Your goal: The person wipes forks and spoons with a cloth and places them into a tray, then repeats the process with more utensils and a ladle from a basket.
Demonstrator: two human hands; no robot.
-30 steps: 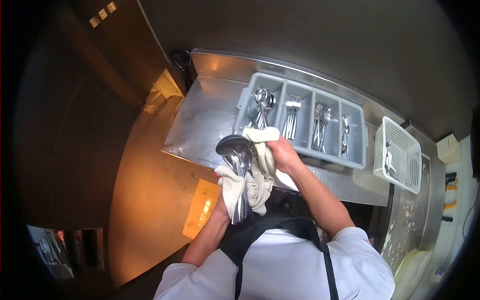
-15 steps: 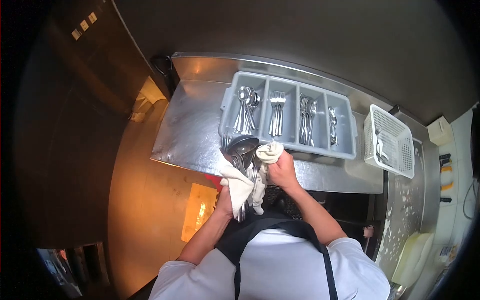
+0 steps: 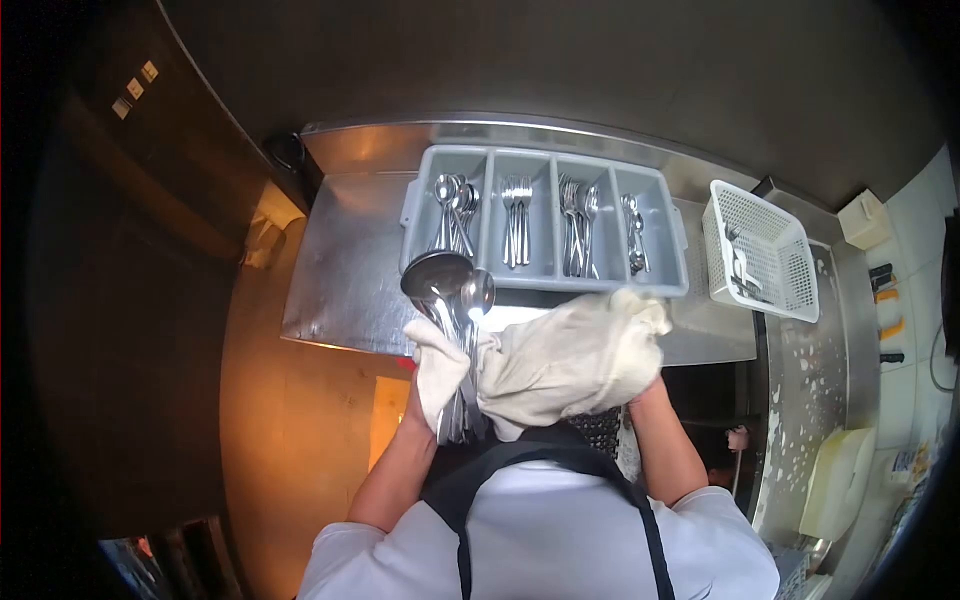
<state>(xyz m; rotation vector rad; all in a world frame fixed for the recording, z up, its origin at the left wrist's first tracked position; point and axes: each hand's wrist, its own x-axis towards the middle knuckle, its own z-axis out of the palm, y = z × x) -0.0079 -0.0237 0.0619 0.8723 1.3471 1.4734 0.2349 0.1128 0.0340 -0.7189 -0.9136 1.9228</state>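
Observation:
My left hand (image 3: 416,408) is closed around a bundle of cutlery, with part of a cream cloth (image 3: 570,362) wrapped between hand and metal. Out of the bundle's top stick a dark-bowled ladle (image 3: 436,272) and a large spoon (image 3: 479,292); several handles (image 3: 457,422) point down toward the apron. To the right, my right hand (image 3: 647,390) grips the cloth's other end, its fingers mostly covered by the fabric. Just beyond both hands is a grey cutlery tray (image 3: 543,215) with compartments holding spoons (image 3: 455,210), forks (image 3: 517,220), more mixed cutlery (image 3: 577,225) and small spoons (image 3: 635,230).
The tray stands on a steel counter (image 3: 335,260) against a dark wall. A white perforated basket (image 3: 785,240) with a few utensils sits at the right. Farther right are a wet steel surface (image 3: 790,400) and knives (image 3: 884,295) on the wall.
My right hand has moved right and away from the bundle, spreading the bunched cloth out wide. The ladle and cutlery have shifted left, still in my left hand. The view has shifted slightly.

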